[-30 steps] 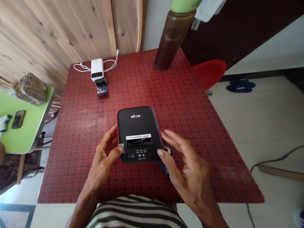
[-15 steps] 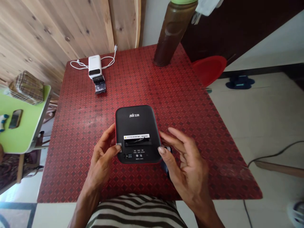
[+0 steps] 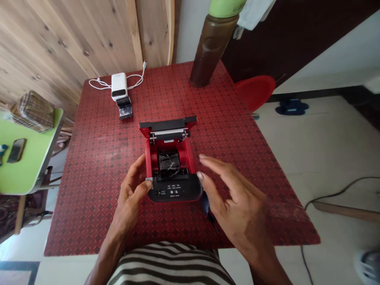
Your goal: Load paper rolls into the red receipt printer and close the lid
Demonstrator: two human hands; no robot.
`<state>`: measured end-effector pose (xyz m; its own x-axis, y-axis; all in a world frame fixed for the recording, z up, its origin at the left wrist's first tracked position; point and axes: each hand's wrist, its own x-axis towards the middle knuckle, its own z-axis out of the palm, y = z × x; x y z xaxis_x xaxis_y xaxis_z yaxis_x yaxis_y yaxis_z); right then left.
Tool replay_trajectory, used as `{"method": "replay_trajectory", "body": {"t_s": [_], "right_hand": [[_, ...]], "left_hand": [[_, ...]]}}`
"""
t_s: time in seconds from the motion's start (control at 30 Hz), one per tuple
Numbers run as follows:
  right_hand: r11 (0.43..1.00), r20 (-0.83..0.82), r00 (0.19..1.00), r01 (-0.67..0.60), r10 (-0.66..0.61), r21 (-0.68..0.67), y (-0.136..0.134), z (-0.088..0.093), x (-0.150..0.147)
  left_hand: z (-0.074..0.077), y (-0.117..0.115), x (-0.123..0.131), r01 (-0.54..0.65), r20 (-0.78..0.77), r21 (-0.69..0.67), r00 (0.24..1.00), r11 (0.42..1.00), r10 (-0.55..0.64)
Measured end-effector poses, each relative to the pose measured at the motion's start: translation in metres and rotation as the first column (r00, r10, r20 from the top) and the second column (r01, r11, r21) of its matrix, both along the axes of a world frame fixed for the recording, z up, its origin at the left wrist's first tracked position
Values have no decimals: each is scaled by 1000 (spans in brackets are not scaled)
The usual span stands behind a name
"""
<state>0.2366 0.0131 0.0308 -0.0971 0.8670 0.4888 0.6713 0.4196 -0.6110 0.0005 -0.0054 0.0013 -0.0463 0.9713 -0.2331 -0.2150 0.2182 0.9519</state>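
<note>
Garment (image 3: 166, 266): striped fabric; alternating dark and off-white bands, running crosswise in shallow curves. Left hand (image 3: 130, 201) and right hand (image 3: 239, 202): bare. Forearms (image 3: 109, 243): bare down to the lower edge of view. Right thumb (image 3: 208, 190): rounded nail visible.

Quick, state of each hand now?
Left hand: closed on the red-and-black device at its left side.
Right hand: open beside the device, nothing visibly held; thumb contact can't be told.

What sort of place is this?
Probably a room in a home, though I can't be sure: wood panelling, dark-blue slippers on the pale floor, and a phone on a green table.
</note>
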Motion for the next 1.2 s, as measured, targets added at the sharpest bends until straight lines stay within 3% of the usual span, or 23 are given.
{"method": "replay_trajectory", "body": {"t_s": [0.1, 0.2, 0.33, 0.7, 0.87, 0.97, 1.1, 1.2], "right_hand": [[972, 192, 964, -208, 185, 109, 27, 13, -7], [934, 385, 856, -351, 347, -61, 54, 18, -25], [891, 535, 717, -307, 447, -334, 79, 19, -54], [877, 604, 642, -270, 472, -398, 93, 25, -68], [933, 647, 673, -268, 359, -239, 75, 28, -64], [945, 568, 762, -312, 311, -98, 58, 38, -49], [956, 232, 928, -293, 291, -29, 50, 48, -8], [994, -86, 992, -98, 93, -54, 59, 37, 23]], "left_hand": [[-6, -1, -3, 16, -36, 30, 999, 999, -15], [-13, -1, -5, 17, -60, 82, 998, 996, -12], [-19, -1, -6, 33, -48, 112, 998, 993, -28], [-21, -1, -5, 39, -66, 120, 997, 992, -31], [-21, -1, -4, 35, -68, 128, 997, 991, -26], [-20, -1, -3, 23, -61, 129, 998, 991, -15], [-21, -2, -3, 12, -34, 101, 999, 995, -9], [-23, -2, -4, 11, -46, 106, 999, 994, -6]]}}
